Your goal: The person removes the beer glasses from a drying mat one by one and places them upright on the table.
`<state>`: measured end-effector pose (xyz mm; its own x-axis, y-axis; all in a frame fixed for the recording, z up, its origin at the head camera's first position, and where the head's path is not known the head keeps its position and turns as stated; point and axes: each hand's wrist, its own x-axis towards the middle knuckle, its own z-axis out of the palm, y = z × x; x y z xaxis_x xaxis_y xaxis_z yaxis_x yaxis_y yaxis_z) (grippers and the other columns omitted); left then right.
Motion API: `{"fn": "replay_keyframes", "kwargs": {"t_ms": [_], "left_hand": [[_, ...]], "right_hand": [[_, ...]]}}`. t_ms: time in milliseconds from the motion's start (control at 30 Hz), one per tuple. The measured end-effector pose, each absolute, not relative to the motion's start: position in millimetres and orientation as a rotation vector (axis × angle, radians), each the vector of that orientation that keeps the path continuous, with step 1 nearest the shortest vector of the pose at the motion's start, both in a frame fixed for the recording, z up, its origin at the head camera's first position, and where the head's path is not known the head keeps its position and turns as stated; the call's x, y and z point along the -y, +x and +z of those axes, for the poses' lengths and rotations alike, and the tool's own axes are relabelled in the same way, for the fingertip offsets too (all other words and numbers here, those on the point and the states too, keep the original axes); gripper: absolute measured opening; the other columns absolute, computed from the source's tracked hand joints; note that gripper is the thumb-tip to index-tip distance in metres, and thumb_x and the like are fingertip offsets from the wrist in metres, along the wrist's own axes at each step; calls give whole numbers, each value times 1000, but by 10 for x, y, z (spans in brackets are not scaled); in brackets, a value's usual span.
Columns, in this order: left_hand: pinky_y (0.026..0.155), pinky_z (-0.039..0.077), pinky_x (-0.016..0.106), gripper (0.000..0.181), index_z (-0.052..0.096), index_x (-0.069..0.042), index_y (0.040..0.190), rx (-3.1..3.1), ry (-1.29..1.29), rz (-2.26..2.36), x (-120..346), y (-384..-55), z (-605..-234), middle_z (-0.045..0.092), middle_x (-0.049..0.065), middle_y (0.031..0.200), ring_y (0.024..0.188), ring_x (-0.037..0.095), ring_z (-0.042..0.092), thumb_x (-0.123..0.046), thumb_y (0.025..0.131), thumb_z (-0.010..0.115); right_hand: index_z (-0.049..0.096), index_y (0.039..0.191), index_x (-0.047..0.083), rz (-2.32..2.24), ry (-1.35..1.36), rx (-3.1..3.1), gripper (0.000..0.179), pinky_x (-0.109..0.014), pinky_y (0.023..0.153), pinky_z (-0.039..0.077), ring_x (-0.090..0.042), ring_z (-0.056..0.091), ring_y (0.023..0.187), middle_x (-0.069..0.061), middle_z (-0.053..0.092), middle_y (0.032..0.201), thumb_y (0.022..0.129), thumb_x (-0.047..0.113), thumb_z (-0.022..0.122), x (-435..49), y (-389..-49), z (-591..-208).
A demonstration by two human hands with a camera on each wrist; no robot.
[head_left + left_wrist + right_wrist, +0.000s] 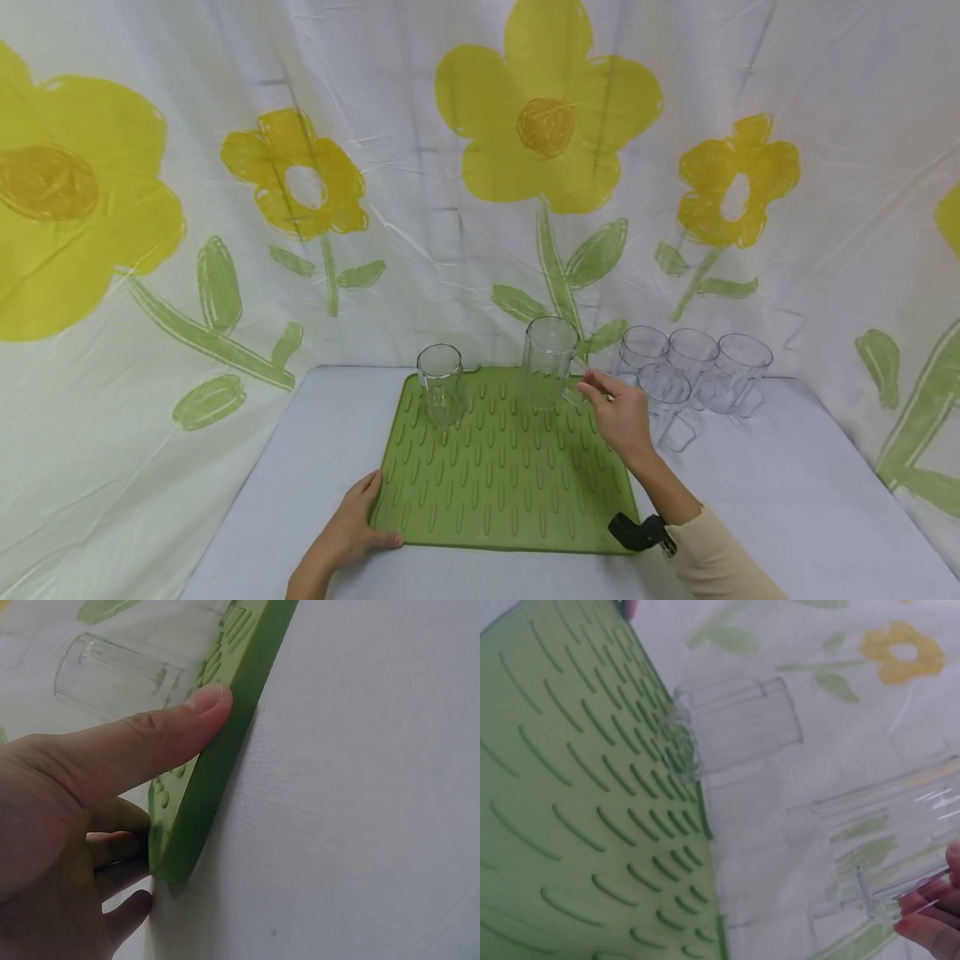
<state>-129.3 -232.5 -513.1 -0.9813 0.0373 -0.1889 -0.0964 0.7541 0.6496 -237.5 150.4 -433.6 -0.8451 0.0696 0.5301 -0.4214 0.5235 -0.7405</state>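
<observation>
A green drying mat [502,500] with raised ridges lies on the table. My left hand [351,523] rests at its near left corner; in the left wrist view the straight thumb [161,735] lies on the front edge and the fingers touch the side. My right hand [621,419] pinches the handle of a clear glass mug [550,362], held upright over the mat's far part. The right wrist view shows a gap between this mug [870,832] and the mat. Another clear glass mug [441,387] stands on the mat's far left part.
Several more clear glass mugs [693,354] stand close together on the white-covered table [765,492], right of the mat, the nearest mug [663,392] close beside my right hand. A white curtain [420,275] with yellow flowers hangs behind the table.
</observation>
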Motion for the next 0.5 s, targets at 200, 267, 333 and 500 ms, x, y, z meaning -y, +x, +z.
{"fn": "replay_keyframes", "kwargs": {"t_ms": [200, 267, 333, 500], "left_hand": [[114, 26, 65, 118, 25, 11, 148, -2760, -54, 1039, 2328, -1297, -5138, 26, 32, 154, 141, 53, 23, -29, 59, 91], [114, 26, 64, 118, 25, 11, 148, -2761, -54, 1039, 2328, -1298, -5141, 27, 32, 154, 141, 53, 24, -29, 59, 91], [114, 26, 65, 118, 25, 11, 148, -2764, -52, 1039, 2328, -1298, -5143, 27, 32, 154, 141, 53, 24, -28, 58, 91], [114, 27, 65, 118, 25, 12, 148, -2768, -43, 1042, 2329, -1296, -5146, 27, 32, 153, 140, 54, 24, -28, 58, 91]], "right_hand": [[73, 105, -6, 1286, 325, 2222, 24, -11, 54, 49, -32, 72, 76, -19, 75, 91, 83, 3, 73, -1516, -2333, -4308], [73, 104, -7, 1280, 348, 2208, 24, -9, 55, 49, -31, 72, 75, -19, 75, 90, 82, 1, 74, -1524, -2322, -4305], [73, 104, -7, 1278, 364, 2195, 23, -8, 55, 48, -29, 72, 74, -19, 75, 89, 82, 0, 74, -1534, -2311, -4302], [74, 101, -6, 1262, 394, 2182, 20, -9, 53, 47, -23, 72, 72, -18, 75, 86, 82, 0, 74, -1552, -2263, -4281]]}}
